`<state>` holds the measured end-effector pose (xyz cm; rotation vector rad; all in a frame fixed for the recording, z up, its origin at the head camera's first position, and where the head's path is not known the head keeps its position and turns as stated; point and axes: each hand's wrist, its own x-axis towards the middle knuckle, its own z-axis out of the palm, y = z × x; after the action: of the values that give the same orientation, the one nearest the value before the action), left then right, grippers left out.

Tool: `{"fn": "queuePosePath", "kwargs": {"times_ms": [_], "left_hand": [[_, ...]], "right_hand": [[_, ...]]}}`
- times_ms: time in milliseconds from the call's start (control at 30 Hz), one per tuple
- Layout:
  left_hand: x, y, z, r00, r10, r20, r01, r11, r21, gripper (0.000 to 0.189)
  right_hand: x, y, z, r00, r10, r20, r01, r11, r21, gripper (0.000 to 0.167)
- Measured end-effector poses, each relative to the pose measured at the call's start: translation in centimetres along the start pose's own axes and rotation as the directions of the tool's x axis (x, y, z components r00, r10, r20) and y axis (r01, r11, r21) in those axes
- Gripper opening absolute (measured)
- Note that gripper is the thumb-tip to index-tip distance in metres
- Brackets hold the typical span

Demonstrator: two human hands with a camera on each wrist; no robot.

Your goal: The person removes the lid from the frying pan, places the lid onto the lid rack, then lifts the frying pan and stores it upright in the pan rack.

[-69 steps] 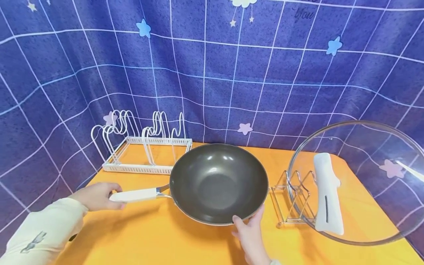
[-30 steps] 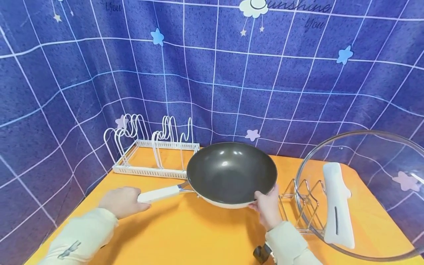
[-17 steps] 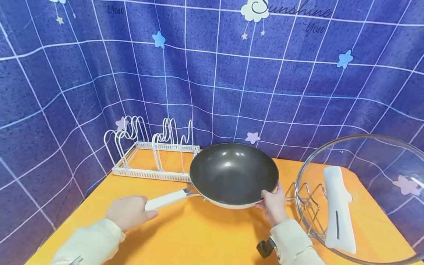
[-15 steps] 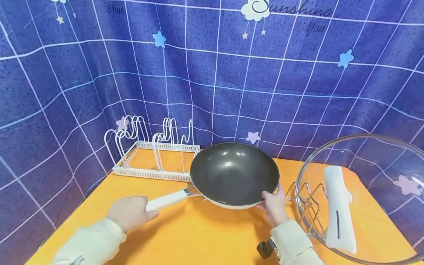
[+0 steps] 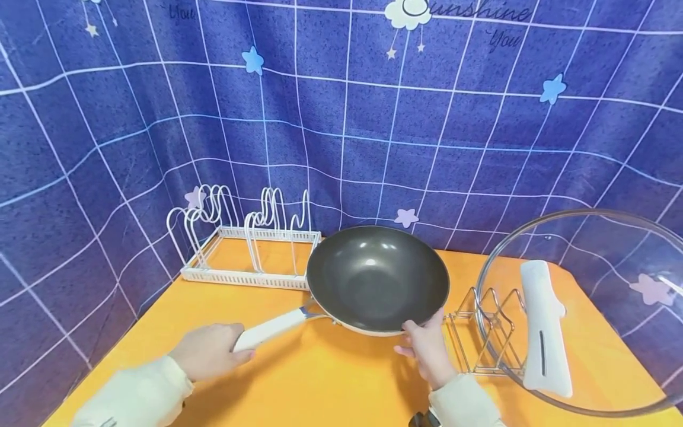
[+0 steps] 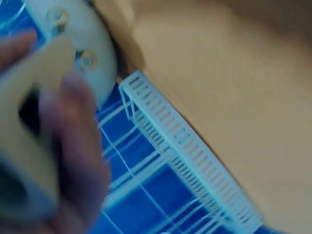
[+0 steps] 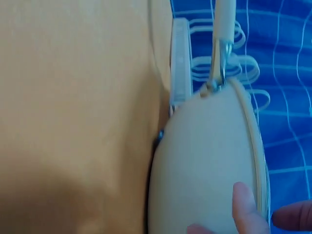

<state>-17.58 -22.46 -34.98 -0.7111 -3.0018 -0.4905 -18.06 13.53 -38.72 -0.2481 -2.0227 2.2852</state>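
Note:
A wok with a dark inside and a pale outer wall is at the middle of the table, its white handle sloping toward the front left. My left hand grips the handle's end. At the wok's near right rim, my right hand holds the edge. In the right wrist view, its thumb is on the inner side of the rim and the fingers lie against the pale outer wall. A shadow falls under the wok. Whether its base touches the table is hidden.
A white rack with upright loops stands behind the handle, close to the wok's left side. At right, a silver wire rack holds an upright glass lid with a white handle. A blue curtain hangs behind the yellow table.
The wok has turned, its handle end swinging toward the front, and shifted slightly right. My left hand has closed more firmly round the handle. My right hand has just moved left along the rim.

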Motion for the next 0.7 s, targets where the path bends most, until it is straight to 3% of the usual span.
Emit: {"fn": "queuePosePath", "kwargs": {"times_ms": [33, 100, 200, 233, 400, 467, 600, 700], "left_hand": [[-0.1, -0.3, -0.1, 0.999, 0.029, 0.035, -0.025, 0.995, -0.099, 0.027], [-0.3, -0.8, -0.1, 0.991, 0.092, 0.098, -0.061, 0.957, -0.285, 0.034], [-0.7, -1.2, 0.1, 0.981, 0.144, 0.132, -0.071, 0.894, -0.443, 0.047], [-0.8, -1.2, 0.3, 0.981, 0.148, 0.126, -0.075, 0.886, -0.457, 0.048], [-1.5, -0.2, 1.4, 0.979, 0.204, 0.011, -0.182, 0.895, -0.407, 0.043], [-1.7, 0.8, 1.8, 0.982, 0.191, -0.012, -0.18, 0.9, -0.397, 0.042], [-1.3, 3.0, 2.1, 0.99, 0.135, -0.028, -0.135, 0.904, -0.406, 0.042], [-0.8, 4.6, 2.0, 0.997, 0.074, 0.017, -0.059, 0.895, -0.442, 0.048]], "right_hand": [[-0.2, 0.0, 0.2, 1.0, 0.002, 0.01, -0.002, 1.0, -0.005, 0.091], [-0.3, 0.1, 0.4, 1.0, 0.009, 0.024, -0.009, 1.0, -0.013, 0.093], [-0.1, 0.1, 0.8, 1.0, 0.014, 0.025, -0.014, 1.0, 0.003, 0.093], [0.1, 0.1, 0.9, 1.0, 0.017, 0.016, -0.017, 1.0, 0.008, 0.093], [1.2, 0.2, 1.1, 0.997, 0.002, -0.075, 0.0, 1.0, 0.015, 0.09], [1.8, 0.1, 0.9, 0.993, -0.008, -0.12, 0.01, 1.0, 0.014, 0.087], [3.5, -0.7, 0.2, 0.985, -0.007, -0.173, 0.003, 1.0, -0.027, 0.079], [4.5, -1.3, -0.4, 0.986, 0.009, -0.169, -0.022, 0.997, -0.072, 0.073]]}}
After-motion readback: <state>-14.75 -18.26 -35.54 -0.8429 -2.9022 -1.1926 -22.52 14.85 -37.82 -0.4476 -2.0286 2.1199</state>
